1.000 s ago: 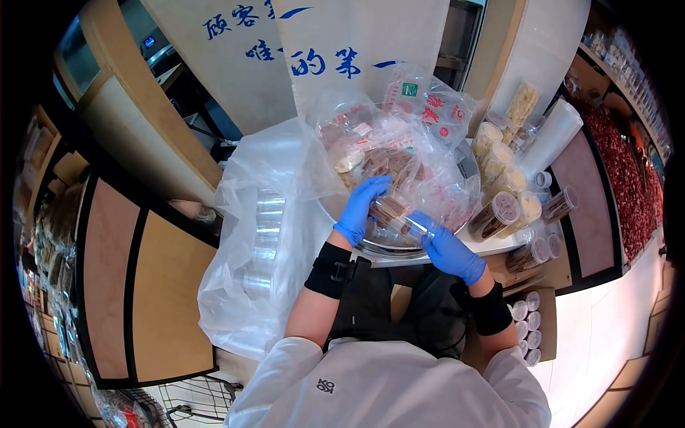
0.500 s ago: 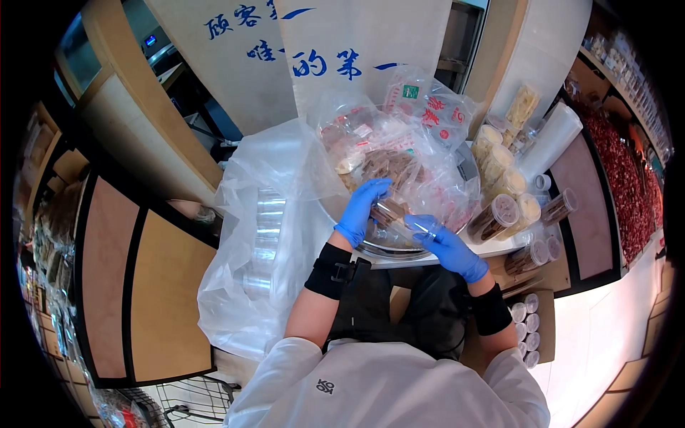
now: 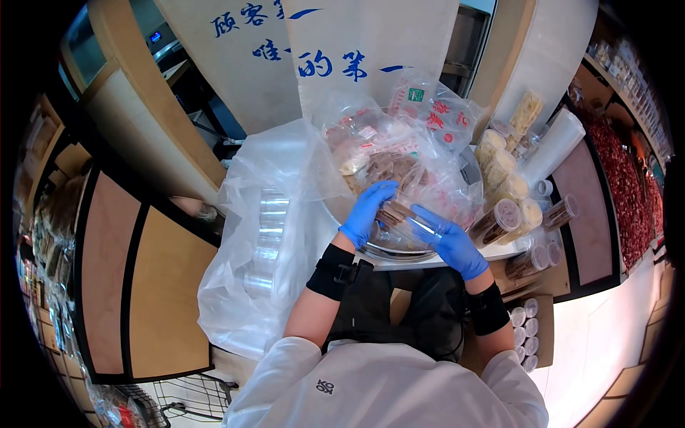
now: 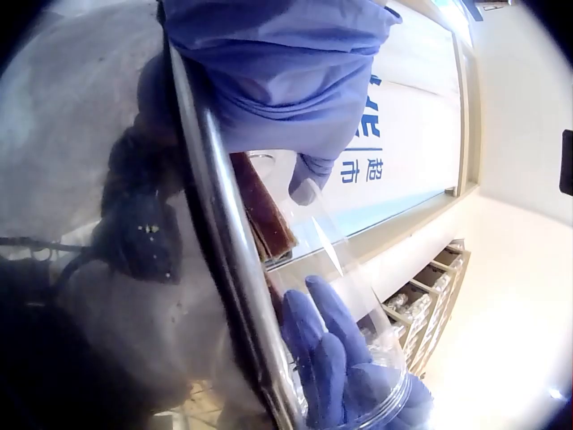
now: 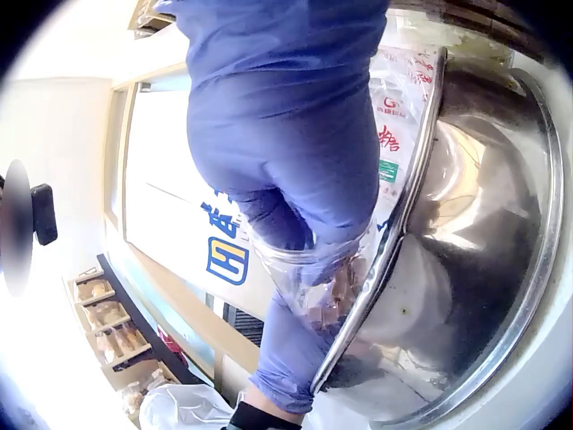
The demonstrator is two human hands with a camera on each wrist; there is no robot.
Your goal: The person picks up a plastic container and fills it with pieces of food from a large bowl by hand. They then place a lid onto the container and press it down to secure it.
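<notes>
Over the near rim of a wide metal basin (image 5: 430,296), both blue-gloved hands are at a clear plastic jar (image 4: 336,246). My left hand (image 3: 367,209) grips the jar's far end, its thumb along the wall. Flat brown strips (image 4: 269,215) lie inside the jar. At the jar's mouth is my right hand (image 3: 458,250), its straight fingers (image 4: 304,331) reaching in and showing through the clear wall. A heap of brown strips in clear plastic bags (image 3: 391,170) fills the basin behind the hands.
Left of the basin, a large translucent bag (image 3: 235,285) covers a row of clear jars (image 3: 271,228). Filled jars (image 3: 497,222) and a plastic roll (image 3: 556,146) stand at the right. Below them, a box holds several lidded jars (image 3: 531,328).
My right fingers have straightened and reach farther along inside the jar than before. The left hand keeps its grip, and the head view has shifted slightly.
</notes>
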